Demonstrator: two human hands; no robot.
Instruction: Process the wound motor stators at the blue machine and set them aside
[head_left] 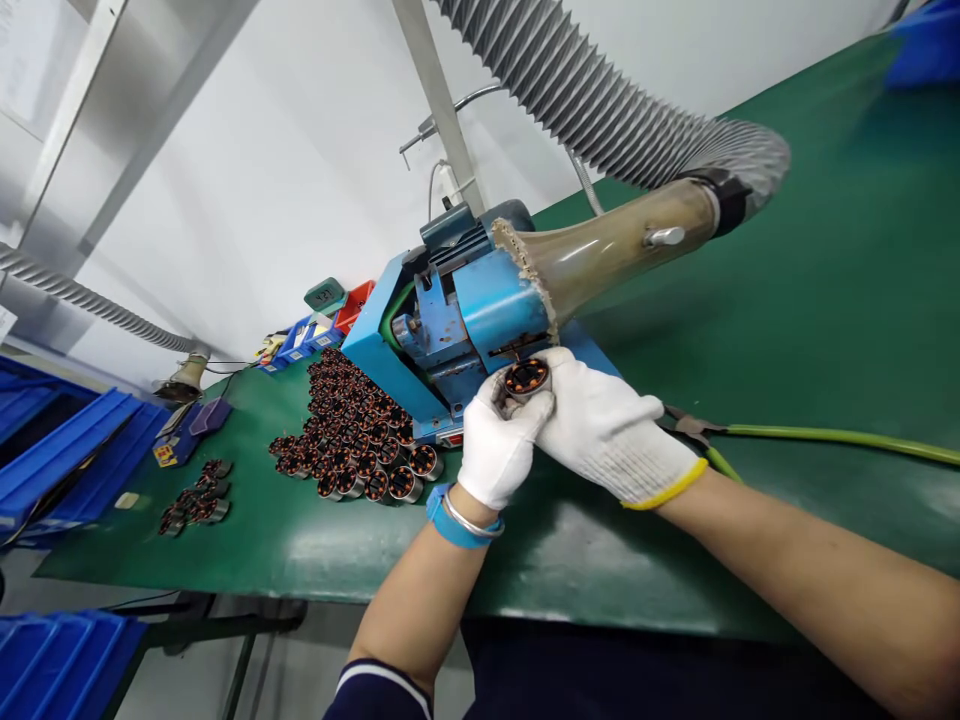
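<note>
Both my gloved hands hold one motor stator (pixel 526 377), a short metal cylinder with copper windings showing at its upper end. My left hand (pixel 496 440), with a blue wrist strap, is closed around its left and lower side. From the right, my right hand (pixel 596 420) grips the same stator, its fingers partly hidden behind it. The part is right at the front opening of a blue grinding machine (pixel 502 300); whether it touches the machine I cannot tell. Left of the machine, many similar stators (pixel 360 430) stand packed together on the green table (pixel 315 545).
A grey ribbed hose (pixel 600 110) joins the brown duct (pixel 622 235) on the machine. Pliers (pixel 690 428) with green handles lie by my right wrist. More stators (pixel 196 500) lie farther left, near blue bins (pixel 75 450). Small parts boxes (pixel 307 335) line the wall.
</note>
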